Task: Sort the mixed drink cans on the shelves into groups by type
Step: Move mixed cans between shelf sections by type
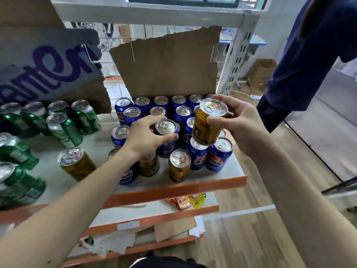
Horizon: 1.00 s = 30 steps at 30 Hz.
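The right hand [237, 120] holds a gold can [207, 124] above the blue cans [199, 155] on the shelf [173, 187]. The left hand [146, 136] grips one blue can [167, 138] by its top. The cans stand close together, so lifting it carelessly could knock over neighbours.

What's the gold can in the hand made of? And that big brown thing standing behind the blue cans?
The gold can in the right hand looks like metal: its silvery top gleams and has a pull tab, and the side is glossy printed gold. The brown sheet behind the blue cans looks like cardboard: dull, matte, with a ragged torn top edge.
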### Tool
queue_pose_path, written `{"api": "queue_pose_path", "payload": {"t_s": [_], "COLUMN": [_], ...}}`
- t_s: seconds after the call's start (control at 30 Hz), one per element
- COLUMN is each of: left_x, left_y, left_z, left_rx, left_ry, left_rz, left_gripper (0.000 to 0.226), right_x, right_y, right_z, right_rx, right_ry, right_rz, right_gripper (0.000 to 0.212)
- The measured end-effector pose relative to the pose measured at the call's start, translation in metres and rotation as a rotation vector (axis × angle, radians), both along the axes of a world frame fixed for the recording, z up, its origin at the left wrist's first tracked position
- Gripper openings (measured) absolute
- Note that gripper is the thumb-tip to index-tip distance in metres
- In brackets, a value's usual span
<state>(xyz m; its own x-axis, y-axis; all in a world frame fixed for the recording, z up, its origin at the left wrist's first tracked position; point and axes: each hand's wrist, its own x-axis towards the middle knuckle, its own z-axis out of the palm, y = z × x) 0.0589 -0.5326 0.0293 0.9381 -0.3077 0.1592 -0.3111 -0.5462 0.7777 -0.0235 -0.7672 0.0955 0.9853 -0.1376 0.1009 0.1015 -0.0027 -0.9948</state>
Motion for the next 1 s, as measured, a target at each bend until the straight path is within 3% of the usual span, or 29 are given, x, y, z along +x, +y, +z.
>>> {"api": "queue_pose_path", "payload": {"t_s": [0.17,0.3,0.37,0.43,0.63,0.73,1.0], "left_x": [0.000,-0.004,-0.007,-0.010,-0.021,-0.032,-0.076], "left_y": [-0.001,-0.008,-0.011,-0.016,-0.026,-0.014,0.080], "left_z": [-0.008,-0.011,-0.016,-0.019,-0.014,-0.006,0.020], "left_rx": [0.113,0.184,0.251,0.297,0.383,0.308,0.382], "left_ry": [-0.018,-0.041,-0.061,-0.081,-0.106,-0.123,-0.205], "left_rz": [0.009,-0.003,0.018,0.078,0.160,0.163,0.281], "left_gripper": [0.069,0.050,0.053,0.057,0.041,0.048,0.056], "right_x": [0.011,0.016,0.017,0.018,0.022,0.025,0.036], "right_y": [-0.002,-0.006,-0.008,-0.011,-0.012,-0.002,0.082], "right_z": [-0.008,-0.015,-0.017,-0.019,-0.022,-0.020,-0.005], "right_rx": [-0.005,-0.014,-0.038,-0.056,-0.112,-0.117,-0.130], "right_ry": [0.017,0.032,0.028,0.028,0.007,-0.008,-0.079], "right_rz": [0.048,0.064,0.071,0.086,0.169,0.213,0.331], "right_gripper": [0.064,0.073,0.075,0.075,0.068,0.072,0.072]}}
